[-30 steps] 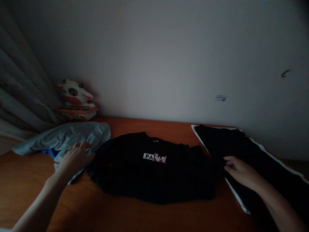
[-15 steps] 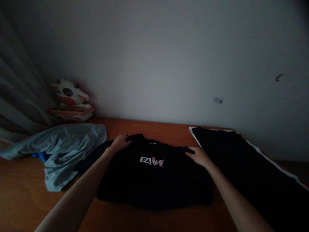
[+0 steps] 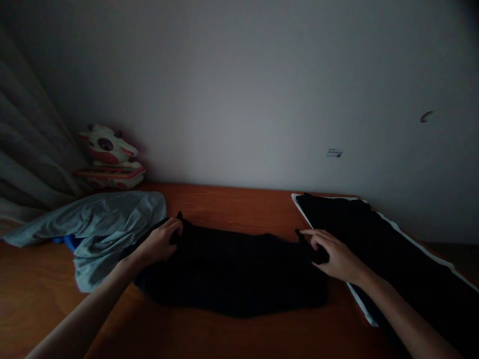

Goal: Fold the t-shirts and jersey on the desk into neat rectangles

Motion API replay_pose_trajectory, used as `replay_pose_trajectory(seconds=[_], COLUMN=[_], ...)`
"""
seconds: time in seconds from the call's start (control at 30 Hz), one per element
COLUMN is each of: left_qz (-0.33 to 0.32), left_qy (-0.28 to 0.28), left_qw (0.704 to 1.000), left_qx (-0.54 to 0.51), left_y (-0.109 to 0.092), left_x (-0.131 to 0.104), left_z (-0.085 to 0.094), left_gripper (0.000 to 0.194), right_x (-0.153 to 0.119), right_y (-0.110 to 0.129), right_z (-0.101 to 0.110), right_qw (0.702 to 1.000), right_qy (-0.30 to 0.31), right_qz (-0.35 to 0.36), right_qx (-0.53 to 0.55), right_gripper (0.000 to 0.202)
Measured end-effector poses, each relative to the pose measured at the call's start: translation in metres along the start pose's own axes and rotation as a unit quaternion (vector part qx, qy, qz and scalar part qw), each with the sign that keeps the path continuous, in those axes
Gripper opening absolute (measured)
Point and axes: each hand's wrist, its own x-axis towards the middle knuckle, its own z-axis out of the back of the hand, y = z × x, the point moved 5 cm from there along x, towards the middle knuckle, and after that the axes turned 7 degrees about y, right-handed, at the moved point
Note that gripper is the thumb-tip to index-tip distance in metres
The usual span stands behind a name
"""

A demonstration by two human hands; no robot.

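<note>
A black T-shirt lies bunched into a wide, low shape on the wooden surface in front of me. No print shows on its visible side. My left hand is closed around the shirt's upper left part, fingers curled over the cloth. At the upper right corner, my right hand has fabric between its fingers and thumb, and a small peak of cloth sticks up by the fingertips. The shirt's folds are hard to make out in the dim light.
Crumpled grey cloth with a blue piece lies left. Dark cloth on a white-edged piece lies right. A cow-shaped toy keyboard stands by the curtain. The wall rises behind the wooden surface.
The shirt's printed front has gone out of sight, leaving plain black cloth and a lower upper edge. My left hand moved left and slightly nearer; my right hand moved right and slightly nearer.
</note>
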Motion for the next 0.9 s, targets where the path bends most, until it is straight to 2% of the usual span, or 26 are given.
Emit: replay_pose_trajectory(seconds=[0.07,0.13,0.17,0.27,0.33,0.4,0.5,0.53,0.6,0.67,0.73,0.8,0.9], left_qz=[0.01,0.008,0.006,0.008,0.008,0.007,-0.003,-0.008,-0.019,-0.029,-0.029,-0.018,0.0], left_qy=[0.024,0.008,-0.007,-0.063,-0.106,-0.146,-0.185,-0.186,-0.165,-0.119,-0.076,-0.06,-0.087], left_qw=[1.0,1.0,1.0,0.998,0.994,0.989,0.983,0.982,0.986,0.992,0.995,0.997,0.996], left_qx=[0.0,-0.007,-0.011,-0.013,-0.011,-0.005,0.012,0.018,0.032,0.045,0.051,0.045,0.027], left_y=[0.002,0.0,-0.002,-0.01,-0.016,-0.02,-0.024,-0.025,-0.024,-0.021,-0.017,-0.01,-0.002], left_x=[-0.009,-0.011,-0.01,-0.006,-0.006,-0.009,-0.02,-0.025,-0.034,-0.041,-0.045,-0.047,-0.05], left_z=[-0.002,0.001,0.003,0.012,0.019,0.026,0.034,0.036,0.035,0.028,0.018,0.009,0.001], left_gripper=[0.033,0.036,0.036,0.034,0.035,0.035,0.034,0.034,0.033,0.031,0.029,0.029,0.03], right_x=[-0.002,0.001,0.003,0.01,0.013,0.012,0.002,-0.003,-0.011,-0.017,-0.018,-0.016,-0.005], right_y=[0.009,0.019,0.024,0.033,0.03,0.017,-0.015,-0.024,-0.034,-0.031,-0.02,-0.009,-0.005], right_z=[0.0,0.0,-0.001,-0.002,0.001,0.008,0.019,0.02,0.017,0.01,0.001,-0.007,-0.009], right_qw=[1.0,0.998,0.996,0.987,0.982,0.976,0.964,0.964,0.971,0.982,0.987,0.986,0.982], right_qy=[0.031,0.052,0.065,0.08,0.055,0.005,-0.05,-0.051,-0.035,-0.011,0.017,0.043,0.049], right_qz=[0.007,0.005,0.005,0.001,-0.017,-0.063,-0.154,-0.167,-0.146,-0.081,-0.014,0.021,0.001], right_qx=[0.0,-0.028,-0.054,-0.138,-0.181,-0.209,-0.21,-0.202,-0.184,-0.17,-0.159,-0.158,-0.181], right_gripper=[0.041,0.063,0.064,0.044,0.035,0.028,0.027,0.03,0.047,0.068,0.076,0.067,0.031])
